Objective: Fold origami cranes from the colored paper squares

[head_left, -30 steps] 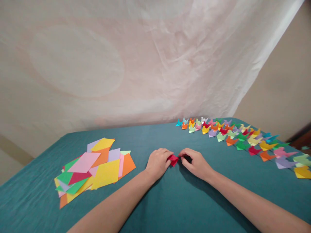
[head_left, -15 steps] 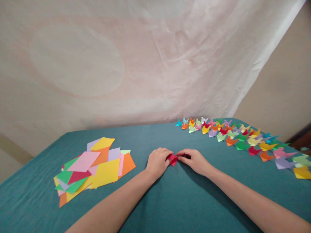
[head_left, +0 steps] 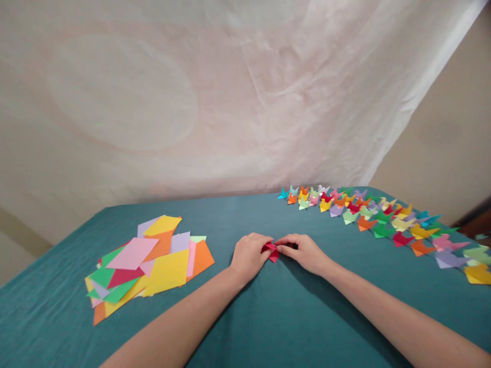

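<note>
A small piece of folded red paper (head_left: 273, 254) is between my two hands, just above the middle of the green cloth. My left hand (head_left: 250, 255) grips its left side, the fingers curled over the top and the thumb below. From the right, my right hand (head_left: 301, 250) pinches the paper's edge between thumb and fingertips. Much of the paper is hidden behind my left fingers, so its full shape cannot be made out.
A loose pile of coloured paper squares (head_left: 166, 273) lies to the left on the green tablecloth (head_left: 245, 327). Several folded paper birds (head_left: 366, 223) stand in rows along the right. A pale hanging sheet (head_left: 215, 102) backs the table.
My right fingertips have shifted slightly left, closer to my left hand, and less of the red paper shows between them. My left hand has stayed nearly still.
</note>
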`<action>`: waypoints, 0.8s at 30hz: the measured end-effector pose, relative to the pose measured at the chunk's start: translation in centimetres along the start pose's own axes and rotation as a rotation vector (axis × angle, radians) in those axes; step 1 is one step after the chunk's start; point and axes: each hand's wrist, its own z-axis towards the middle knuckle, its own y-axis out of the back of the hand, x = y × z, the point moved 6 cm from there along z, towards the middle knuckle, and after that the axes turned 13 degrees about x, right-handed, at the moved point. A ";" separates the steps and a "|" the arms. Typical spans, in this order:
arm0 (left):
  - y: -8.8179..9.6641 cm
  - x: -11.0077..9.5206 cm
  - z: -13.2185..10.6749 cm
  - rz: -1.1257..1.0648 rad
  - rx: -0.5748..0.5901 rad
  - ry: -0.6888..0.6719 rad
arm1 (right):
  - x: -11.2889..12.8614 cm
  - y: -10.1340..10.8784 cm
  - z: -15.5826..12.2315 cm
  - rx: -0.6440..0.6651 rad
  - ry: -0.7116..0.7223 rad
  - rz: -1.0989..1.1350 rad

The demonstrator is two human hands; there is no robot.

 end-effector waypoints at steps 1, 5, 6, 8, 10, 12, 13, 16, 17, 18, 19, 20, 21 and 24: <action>0.0 0.0 0.0 -0.001 0.001 0.003 | 0.0 0.0 0.0 -0.002 -0.002 -0.003; 0.1 0.0 -0.1 -0.008 0.006 0.024 | 0.0 -0.1 0.0 -0.020 -0.015 -0.019; 0.1 0.1 -0.1 -0.013 0.006 0.031 | 0.1 -0.1 0.0 -0.023 -0.016 -0.023; 0.0 0.2 -0.1 -0.025 0.006 0.042 | 0.2 -0.1 0.0 -0.030 -0.020 -0.027; -0.1 0.4 0.0 -0.039 0.003 0.046 | 0.2 -0.1 0.0 -0.034 -0.028 -0.029; -0.2 0.5 0.0 -0.050 0.000 0.049 | 0.2 -0.2 0.0 -0.035 -0.040 -0.032; -0.3 0.5 0.0 -0.053 0.000 0.052 | 0.2 -0.2 0.1 -0.034 -0.045 -0.033; -0.3 0.5 0.0 -0.059 0.005 0.062 | 0.2 -0.2 0.1 -0.032 -0.057 -0.037; -0.3 0.5 0.0 -0.061 0.006 0.065 | 0.2 -0.2 0.0 -0.031 -0.059 -0.037; -0.3 0.5 0.0 -0.064 0.006 0.066 | 0.2 -0.2 0.0 -0.031 -0.059 -0.038; -0.3 0.5 0.0 -0.067 0.004 0.067 | 0.2 -0.2 0.0 -0.031 -0.058 -0.037; -0.2 0.5 0.0 -0.071 0.002 0.068 | 0.2 -0.2 0.0 -0.032 -0.057 -0.035; -0.2 0.5 0.0 -0.075 0.000 0.070 | 0.1 -0.2 0.0 -0.034 -0.054 -0.034; -0.2 0.6 0.0 -0.088 -0.004 0.077 | 0.0 -0.2 0.1 -0.043 -0.050 -0.038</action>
